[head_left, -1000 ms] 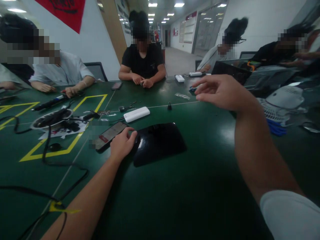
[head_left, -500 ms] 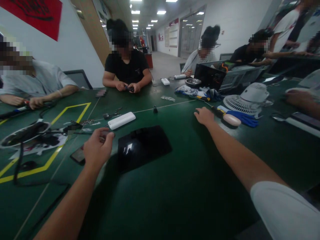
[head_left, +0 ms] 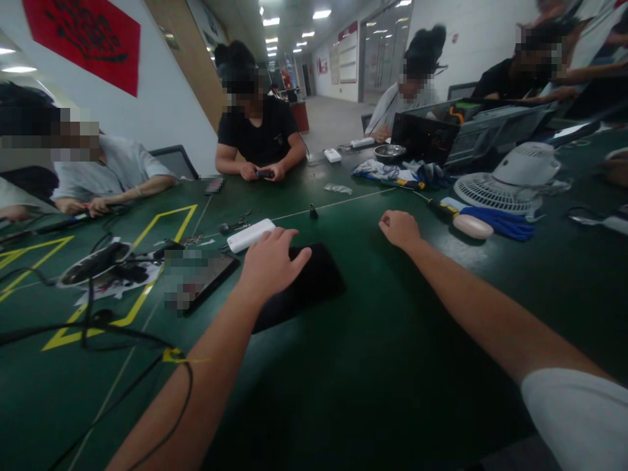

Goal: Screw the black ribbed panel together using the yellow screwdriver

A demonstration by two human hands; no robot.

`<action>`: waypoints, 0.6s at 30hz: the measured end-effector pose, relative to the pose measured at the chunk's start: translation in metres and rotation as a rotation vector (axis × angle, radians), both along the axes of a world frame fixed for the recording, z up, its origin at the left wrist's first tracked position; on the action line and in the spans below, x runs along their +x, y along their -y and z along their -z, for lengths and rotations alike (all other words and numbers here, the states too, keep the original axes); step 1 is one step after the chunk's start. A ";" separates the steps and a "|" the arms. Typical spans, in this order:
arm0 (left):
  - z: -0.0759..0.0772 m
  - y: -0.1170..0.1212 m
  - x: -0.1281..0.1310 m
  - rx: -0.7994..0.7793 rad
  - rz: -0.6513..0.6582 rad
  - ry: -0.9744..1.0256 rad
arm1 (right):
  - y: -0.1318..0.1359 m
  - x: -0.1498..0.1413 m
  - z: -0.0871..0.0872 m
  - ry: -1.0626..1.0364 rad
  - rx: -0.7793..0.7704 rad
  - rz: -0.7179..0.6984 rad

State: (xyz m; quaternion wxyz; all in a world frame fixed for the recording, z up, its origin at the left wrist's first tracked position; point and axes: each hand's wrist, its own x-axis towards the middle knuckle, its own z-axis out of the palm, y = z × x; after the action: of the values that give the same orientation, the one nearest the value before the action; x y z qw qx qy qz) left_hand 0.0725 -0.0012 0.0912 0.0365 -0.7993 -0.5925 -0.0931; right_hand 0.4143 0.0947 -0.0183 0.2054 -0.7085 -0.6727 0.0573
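Note:
My left hand is over a black glossy flat panel lying on the green table, its fingers spread and the thumb apart. The hand hides the panel's upper left part; whether it touches the panel I cannot tell. Just beyond its fingertips lies a white oblong device. A dark phone-like slab is left of my wrist. My right hand rests on the table to the right of the panel, fingers curled in, with nothing visible in them. A small black upright piece stands between and beyond the hands.
Right of my right hand lie a screwdriver, a pale oval object, blue gloves and a white fan. Cables run across the left side and over my left forearm. Several people sit around the table.
My left hand has moved right, from beside the panel to over it, uncovering the phone-like slab. My right hand's fingers have curled in. The view has shifted a little to the left.

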 end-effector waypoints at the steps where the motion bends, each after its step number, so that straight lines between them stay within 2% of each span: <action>1: 0.004 -0.003 0.003 -0.034 -0.016 -0.038 | 0.000 -0.001 0.000 -0.006 0.008 -0.007; 3: 0.013 -0.007 0.005 -0.119 -0.058 -0.103 | 0.001 -0.002 0.000 -0.017 0.024 -0.018; 5: 0.020 -0.009 0.005 -0.130 -0.104 -0.145 | 0.002 -0.002 0.000 -0.028 0.039 -0.024; 10: 0.028 -0.007 0.003 -0.055 -0.136 -0.167 | 0.002 -0.002 0.004 -0.051 0.070 -0.048; 14: 0.031 -0.007 0.002 -0.010 -0.192 -0.117 | -0.001 -0.006 0.009 -0.064 0.093 -0.051; 18: 0.035 -0.007 0.000 0.026 -0.185 -0.063 | 0.000 -0.014 0.010 -0.094 0.116 -0.080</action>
State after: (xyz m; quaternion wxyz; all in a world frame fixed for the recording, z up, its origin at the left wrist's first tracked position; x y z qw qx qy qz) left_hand 0.0723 0.0059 0.0558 0.0740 -0.7430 -0.6612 -0.0720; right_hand 0.4004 0.0943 -0.0280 0.2747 -0.6645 -0.6925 0.0596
